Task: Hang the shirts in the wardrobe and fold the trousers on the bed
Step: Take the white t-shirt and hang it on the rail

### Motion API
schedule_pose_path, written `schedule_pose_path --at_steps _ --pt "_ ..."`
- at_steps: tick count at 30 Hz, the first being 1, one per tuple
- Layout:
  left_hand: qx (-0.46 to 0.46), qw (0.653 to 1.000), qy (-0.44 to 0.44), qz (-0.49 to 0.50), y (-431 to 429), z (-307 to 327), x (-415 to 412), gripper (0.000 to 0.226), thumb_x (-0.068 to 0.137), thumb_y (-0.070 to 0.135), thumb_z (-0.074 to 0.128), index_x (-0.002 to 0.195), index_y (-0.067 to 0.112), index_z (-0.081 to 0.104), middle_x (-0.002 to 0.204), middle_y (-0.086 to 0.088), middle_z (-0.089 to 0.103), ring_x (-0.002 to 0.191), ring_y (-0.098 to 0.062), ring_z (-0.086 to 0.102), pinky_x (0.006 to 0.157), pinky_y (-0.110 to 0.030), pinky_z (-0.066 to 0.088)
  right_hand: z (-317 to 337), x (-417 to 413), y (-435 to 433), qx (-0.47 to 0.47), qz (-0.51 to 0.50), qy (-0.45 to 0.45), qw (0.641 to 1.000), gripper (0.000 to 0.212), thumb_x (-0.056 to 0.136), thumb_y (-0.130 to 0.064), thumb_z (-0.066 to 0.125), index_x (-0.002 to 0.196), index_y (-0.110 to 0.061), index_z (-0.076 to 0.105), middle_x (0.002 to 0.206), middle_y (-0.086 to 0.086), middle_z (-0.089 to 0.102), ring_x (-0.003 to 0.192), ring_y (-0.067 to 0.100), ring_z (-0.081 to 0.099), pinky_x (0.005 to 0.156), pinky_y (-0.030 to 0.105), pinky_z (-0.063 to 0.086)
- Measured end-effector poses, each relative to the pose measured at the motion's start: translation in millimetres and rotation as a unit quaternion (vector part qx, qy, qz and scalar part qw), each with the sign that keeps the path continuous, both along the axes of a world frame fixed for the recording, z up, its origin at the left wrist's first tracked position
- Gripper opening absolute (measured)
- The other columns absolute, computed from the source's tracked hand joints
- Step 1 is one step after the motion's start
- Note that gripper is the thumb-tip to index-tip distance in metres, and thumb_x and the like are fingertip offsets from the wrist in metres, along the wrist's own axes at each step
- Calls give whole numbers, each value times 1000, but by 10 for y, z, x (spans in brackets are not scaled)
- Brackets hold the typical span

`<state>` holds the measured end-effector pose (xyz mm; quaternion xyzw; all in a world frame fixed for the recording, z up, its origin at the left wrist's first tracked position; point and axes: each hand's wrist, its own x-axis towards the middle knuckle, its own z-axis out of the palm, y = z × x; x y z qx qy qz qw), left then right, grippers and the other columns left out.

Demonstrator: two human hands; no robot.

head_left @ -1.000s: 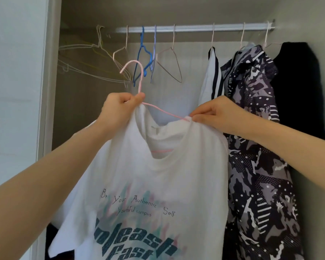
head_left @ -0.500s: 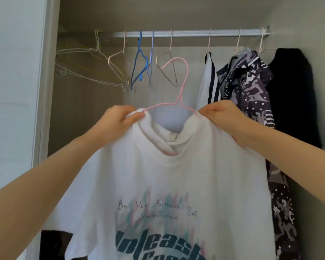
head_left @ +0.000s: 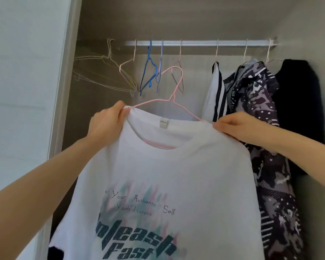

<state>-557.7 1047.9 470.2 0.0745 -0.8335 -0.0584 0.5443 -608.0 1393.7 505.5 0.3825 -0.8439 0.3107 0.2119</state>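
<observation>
White shirt (head_left: 167, 171) held up in front of an open wardrobe (head_left: 176, 19), head view. The shirt sits on a pink hanger (head_left: 171, 99): the wire's two sloping arms emerge from the neck opening, and its lower bar shows through the collar just below the sewn-in label (head_left: 164, 123). The left hand (head_left: 106, 121) pinches the left shoulder seam against the end of the hanger, thumb on top and fingers curled beneath the cloth. The right hand (head_left: 236, 126) pinches the right shoulder seam in the same way, knuckles toward the camera. Both forearms reach up from the lower corners of the frame. The hook of the pink hanger stands upright, below the rail (head_left: 199, 43) and not on it, and overlaps a bare grey wire hanger in the view. The shirt front faces the camera, bearing dark lettering over a teal and pink print (head_left: 139, 231); its hem runs out of frame below. On the rail, to the left, hang several bare wire hangers (head_left: 126, 76) and a blue hanger (head_left: 149, 55). To the right hang three garments side by side: a white striped shirt (head_left: 215, 96), a grey patterned shirt (head_left: 261, 109) that passes behind the right hand, and a black garment (head_left: 298, 109) nearest the wardrobe's side wall.
</observation>
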Motion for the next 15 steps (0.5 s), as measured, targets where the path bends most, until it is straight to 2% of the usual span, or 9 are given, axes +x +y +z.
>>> schedule_pose_path --at_steps 1,3,7,10,15 --pt "5 1000 -5 2 13 20 -7 31 104 44 25 100 21 45 84 -1 62 76 -27 62 76 -44 53 -20 5 -12 -14 13 -27 999 46 97 -35 51 84 7 63 73 15 63 66 24 58 69 33 49" --pt "24 999 -22 6 23 74 -27 30 105 42 26 105 20 47 89 -2 62 79 -25 61 78 -43 51 -37 36 -37 -64 46 -96 992 36 100 -31 49 97 -2 71 93 8 74 86 23 71 83 33 55" --pt "45 997 -61 31 0 177 -38 27 105 36 30 112 19 50 96 -2 62 87 -26 60 89 -49 50 1 118 -35 -121 77 -164 976 30 98 -33 52 104 -11 72 98 3 75 93 18 71 86 31 54" --pt "44 997 -44 38 -24 213 -76 23 104 33 36 113 18 52 95 -1 59 89 -25 60 92 -49 50 32 176 -32 -152 93 -195 964 31 97 -34 53 103 -10 72 97 3 76 88 16 72 78 30 55" --pt "68 997 -12 -44 5 274 -246 24 102 30 45 104 13 63 100 -5 61 84 -25 59 79 -44 53 111 275 -77 -279 95 -231 927 27 94 -29 60 96 -3 70 87 8 75 72 18 71 60 26 57"
